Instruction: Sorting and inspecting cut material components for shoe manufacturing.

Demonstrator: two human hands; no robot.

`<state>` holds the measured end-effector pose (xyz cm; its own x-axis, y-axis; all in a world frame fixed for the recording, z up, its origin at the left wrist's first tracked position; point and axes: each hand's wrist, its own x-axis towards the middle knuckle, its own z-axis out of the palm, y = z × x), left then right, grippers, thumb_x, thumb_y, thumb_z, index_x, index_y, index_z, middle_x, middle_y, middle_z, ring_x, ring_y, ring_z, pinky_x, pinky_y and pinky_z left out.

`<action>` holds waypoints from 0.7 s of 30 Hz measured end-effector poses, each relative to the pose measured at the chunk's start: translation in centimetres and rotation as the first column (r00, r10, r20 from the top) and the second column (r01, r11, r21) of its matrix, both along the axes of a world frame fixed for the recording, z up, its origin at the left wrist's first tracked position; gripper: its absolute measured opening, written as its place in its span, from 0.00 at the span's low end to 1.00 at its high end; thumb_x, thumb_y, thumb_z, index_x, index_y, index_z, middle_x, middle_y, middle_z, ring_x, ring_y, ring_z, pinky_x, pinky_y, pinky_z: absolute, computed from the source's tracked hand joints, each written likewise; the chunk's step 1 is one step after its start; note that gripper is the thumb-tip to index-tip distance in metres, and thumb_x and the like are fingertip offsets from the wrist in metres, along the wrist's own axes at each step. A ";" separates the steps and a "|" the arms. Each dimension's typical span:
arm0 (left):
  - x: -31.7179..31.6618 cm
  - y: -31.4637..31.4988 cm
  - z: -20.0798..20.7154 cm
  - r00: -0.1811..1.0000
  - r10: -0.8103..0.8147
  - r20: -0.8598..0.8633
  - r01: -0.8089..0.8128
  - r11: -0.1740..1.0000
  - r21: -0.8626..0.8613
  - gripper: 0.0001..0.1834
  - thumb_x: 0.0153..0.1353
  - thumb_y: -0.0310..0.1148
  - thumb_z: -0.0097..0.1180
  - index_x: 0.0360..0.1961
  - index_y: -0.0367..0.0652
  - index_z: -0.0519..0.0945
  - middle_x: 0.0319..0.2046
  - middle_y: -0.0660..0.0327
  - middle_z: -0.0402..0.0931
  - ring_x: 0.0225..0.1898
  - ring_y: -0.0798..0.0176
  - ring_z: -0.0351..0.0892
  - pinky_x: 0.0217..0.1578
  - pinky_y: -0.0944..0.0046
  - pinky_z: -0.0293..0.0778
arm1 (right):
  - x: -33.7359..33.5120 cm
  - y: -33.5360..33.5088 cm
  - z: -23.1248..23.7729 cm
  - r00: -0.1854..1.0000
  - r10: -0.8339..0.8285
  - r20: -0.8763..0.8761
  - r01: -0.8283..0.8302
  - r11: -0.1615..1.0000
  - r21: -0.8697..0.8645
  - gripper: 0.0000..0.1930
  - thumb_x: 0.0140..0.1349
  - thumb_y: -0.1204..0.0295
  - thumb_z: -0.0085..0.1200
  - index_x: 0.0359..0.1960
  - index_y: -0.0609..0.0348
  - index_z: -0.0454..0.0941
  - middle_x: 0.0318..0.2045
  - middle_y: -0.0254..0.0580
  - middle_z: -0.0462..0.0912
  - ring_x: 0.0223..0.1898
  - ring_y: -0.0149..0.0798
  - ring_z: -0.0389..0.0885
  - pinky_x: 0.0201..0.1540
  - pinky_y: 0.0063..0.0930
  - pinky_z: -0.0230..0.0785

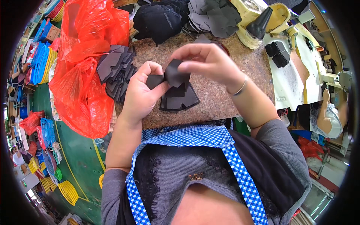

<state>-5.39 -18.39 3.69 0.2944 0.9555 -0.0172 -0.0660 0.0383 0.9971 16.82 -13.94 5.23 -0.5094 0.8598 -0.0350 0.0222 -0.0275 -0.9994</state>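
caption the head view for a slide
Left hand and right hand handle dark pieces over a speckled worktop near a red bag.

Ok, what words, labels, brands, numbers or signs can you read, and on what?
Nothing is legible.
White sheet at right: marks too small to read.
Gold-coloured ornament on the chest: too small to tell if lettering.
Held dark piece: no lettering visible.

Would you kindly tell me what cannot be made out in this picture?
In the head view:
Dark gray piece: partly covered by the left hand.
Dark-red object: mostly hidden behind the right hand.
Inside of the red plastic bag: hidden by crumpled folds.
Count in the pile: pieces overlap.
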 end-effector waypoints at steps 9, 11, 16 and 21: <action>0.0 0.3 -0.5 0.875 0.108 0.471 0.090 0.921 -0.379 0.10 0.61 0.21 0.60 0.40 0.42 0.72 0.33 0.69 0.74 0.35 0.78 0.73 0.37 0.76 0.70 | -0.9 -0.7 -1.0 0.957 0.080 -0.280 0.017 0.944 0.331 0.07 0.57 0.84 0.61 0.37 0.66 0.80 0.45 0.44 0.79 0.47 0.31 0.78 0.53 0.25 0.72; -0.1 0.2 -0.5 0.997 0.025 0.067 -0.025 1.000 -0.004 0.09 0.62 0.21 0.59 0.40 0.42 0.72 0.33 0.69 0.74 0.35 0.78 0.73 0.37 0.76 0.70 | -0.6 -0.6 0.0 0.995 0.097 0.006 -0.093 0.942 0.322 0.07 0.56 0.83 0.62 0.35 0.61 0.80 0.40 0.40 0.80 0.48 0.33 0.78 0.50 0.26 0.73; -0.2 0.7 -0.1 0.996 0.088 0.034 -0.087 0.996 -0.026 0.08 0.62 0.23 0.59 0.41 0.42 0.74 0.32 0.69 0.75 0.35 0.78 0.73 0.37 0.76 0.69 | -0.8 -0.4 1.6 0.979 0.114 0.172 -0.200 0.727 0.657 0.10 0.49 0.81 0.65 0.34 0.56 0.80 0.34 0.37 0.80 0.45 0.42 0.80 0.46 0.31 0.73; -1.2 1.4 -0.7 0.951 0.180 0.251 -0.114 0.960 -0.257 0.07 0.62 0.24 0.61 0.41 0.41 0.77 0.33 0.68 0.77 0.34 0.75 0.75 0.38 0.73 0.72 | -0.8 -1.4 1.6 0.991 0.119 0.055 -0.116 0.589 0.800 0.10 0.49 0.79 0.65 0.33 0.58 0.78 0.32 0.38 0.81 0.39 0.44 0.81 0.42 0.37 0.74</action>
